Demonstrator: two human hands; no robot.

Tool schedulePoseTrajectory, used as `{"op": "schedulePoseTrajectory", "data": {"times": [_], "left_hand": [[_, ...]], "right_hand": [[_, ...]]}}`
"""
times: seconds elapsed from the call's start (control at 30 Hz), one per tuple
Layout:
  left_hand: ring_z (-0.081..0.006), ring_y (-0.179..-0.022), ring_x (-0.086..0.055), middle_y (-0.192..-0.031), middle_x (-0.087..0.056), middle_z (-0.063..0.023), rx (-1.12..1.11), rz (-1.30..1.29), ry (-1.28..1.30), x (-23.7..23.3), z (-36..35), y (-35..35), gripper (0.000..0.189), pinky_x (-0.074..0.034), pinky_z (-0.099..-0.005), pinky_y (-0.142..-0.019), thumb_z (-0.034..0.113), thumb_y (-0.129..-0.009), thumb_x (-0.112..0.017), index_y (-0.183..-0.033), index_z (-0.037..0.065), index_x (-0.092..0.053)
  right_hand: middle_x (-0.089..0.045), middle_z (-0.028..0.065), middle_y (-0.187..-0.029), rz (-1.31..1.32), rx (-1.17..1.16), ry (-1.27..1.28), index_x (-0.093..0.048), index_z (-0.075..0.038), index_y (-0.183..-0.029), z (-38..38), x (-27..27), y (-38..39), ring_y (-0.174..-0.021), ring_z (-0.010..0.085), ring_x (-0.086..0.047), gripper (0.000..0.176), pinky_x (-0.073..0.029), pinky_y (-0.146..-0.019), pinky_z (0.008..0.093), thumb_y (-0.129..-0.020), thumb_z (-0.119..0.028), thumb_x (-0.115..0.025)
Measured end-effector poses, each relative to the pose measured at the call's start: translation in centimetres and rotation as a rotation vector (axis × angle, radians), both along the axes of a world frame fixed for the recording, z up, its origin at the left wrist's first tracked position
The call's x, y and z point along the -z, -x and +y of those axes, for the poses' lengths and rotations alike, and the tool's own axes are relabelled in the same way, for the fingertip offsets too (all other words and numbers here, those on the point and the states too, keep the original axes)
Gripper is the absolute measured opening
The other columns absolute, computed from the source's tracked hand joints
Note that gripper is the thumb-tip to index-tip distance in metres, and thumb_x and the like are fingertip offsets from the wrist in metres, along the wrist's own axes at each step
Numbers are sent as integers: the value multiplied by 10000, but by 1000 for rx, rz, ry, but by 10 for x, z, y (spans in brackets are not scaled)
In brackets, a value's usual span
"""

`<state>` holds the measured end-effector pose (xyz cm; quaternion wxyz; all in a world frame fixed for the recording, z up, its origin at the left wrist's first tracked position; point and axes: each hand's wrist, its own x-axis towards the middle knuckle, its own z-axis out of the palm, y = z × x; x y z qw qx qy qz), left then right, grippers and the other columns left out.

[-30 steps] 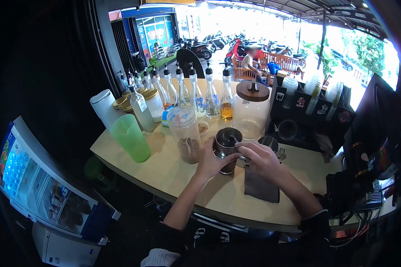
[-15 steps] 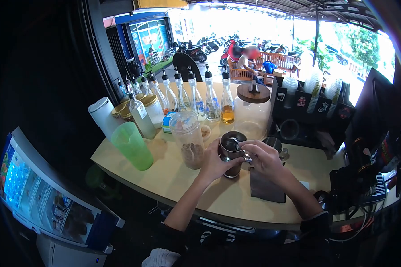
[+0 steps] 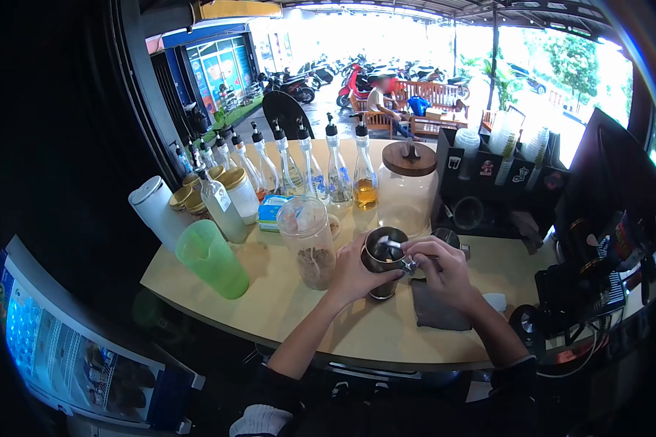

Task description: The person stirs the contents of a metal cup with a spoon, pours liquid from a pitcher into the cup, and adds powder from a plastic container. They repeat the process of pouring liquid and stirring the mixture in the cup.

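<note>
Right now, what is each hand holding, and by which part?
Left hand: dark, round metal cup, around its side. Right hand: slim silver spoon-like utensil, by the end outside the cup.

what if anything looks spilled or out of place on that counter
Nothing clearly stands out. The green jug and the pump bottles seem to lean, but probably only from lens distortion; no spill or breakage is visible.

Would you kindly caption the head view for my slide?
Left hand around metal cup, right hand holding spoon-like utensil inside it.
</note>
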<state>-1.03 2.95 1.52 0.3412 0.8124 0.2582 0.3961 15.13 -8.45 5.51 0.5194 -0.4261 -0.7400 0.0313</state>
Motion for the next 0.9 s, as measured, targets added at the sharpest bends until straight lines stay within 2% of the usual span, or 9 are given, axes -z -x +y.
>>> {"op": "schedulePoseTrajectory", "data": {"times": [0.03,0.13,0.2,0.3,0.47,0.6,0.67,0.77,0.9], "left_hand": [[-297,-983,-639,-1039,-657,-145,18,-41,2,1,1,0,801,-453,-408,-923,373,-546,-876,-1190,26,-548],[-304,-986,-639,-1058,-656,-145,36,-7,-21,-2,3,2,818,-436,-411,-946,368,-554,-870,-1215,27,-530],[-295,-1003,-636,-1064,-654,-146,64,-14,-34,-5,4,4,816,-443,-402,-946,349,-559,-869,-1223,25,-522],[-275,-1039,-627,-1067,-652,-142,134,-61,-34,-16,3,4,811,-456,-381,-945,304,-564,-868,-1234,21,-510],[-244,-1074,-613,-1075,-646,-129,220,-114,23,-25,4,4,787,-471,-346,-940,226,-567,-864,-1234,16,-503],[-250,-1076,-605,-1138,-616,-133,250,-108,-55,-23,14,0,790,-459,-354,-956,187,-562,-851,-1248,30,-493],[-254,-1090,-596,-1167,-601,-137,243,-93,-64,-21,21,0,798,-451,-358,-967,176,-560,-845,-1259,37,-485],[-273,-1150,-552,-1204,-578,-137,285,-45,-20,-19,30,1,824,-415,-376,-1006,159,-552,-836,-1281,56,-465],[-298,-1240,-482,-1278,-542,-127,299,-14,-49,-22,32,4,842,-300,-436,-1088,191,-564,-828,-1307,94,-445]], "right_hand": [[-655,138,-1005,-1,20,7,-585,14,-976,0,-2,2,-875,231,-665,96,-535,-742,306,-887,26,-554],[-656,142,-993,49,7,47,-580,14,-964,-3,-4,3,-872,228,-662,81,-529,-753,305,-893,23,-542],[-656,144,-989,100,-29,80,-577,13,-956,-5,-6,2,-874,224,-662,70,-526,-760,304,-899,17,-537],[-655,136,-991,52,67,19,-569,10,-959,-8,-10,-1,-882,210,-659,65,-524,-770,304,-910,3,-527],[-646,139,-1018,238,-76,106,-555,27,-975,-10,-10,-3,-915,177,-646,99,-523,-805,302,-948,-14,-469],[-632,153,-1057,296,-69,82,-551,37,-995,-7,-11,-6,-947,165,-633,147,-518,-842,304,-972,-25,-420],[-621,160,-1083,347,-157,191,-539,38,-1034,-9,-11,-7,-962,159,-625,166,-511,-875,307,-987,-45,-403],[-622,160,-1088,349,-112,158,-524,37,-1062,-7,-13,-9,-957,163,-625,177,-504,-894,310,-998,-70,-399],[-626,158,-1087,410,-167,191,-517,35,-1073,-3,-16,-14,-965,165,-624,183,-505,-890,309,-1004,-85,-397]]}}
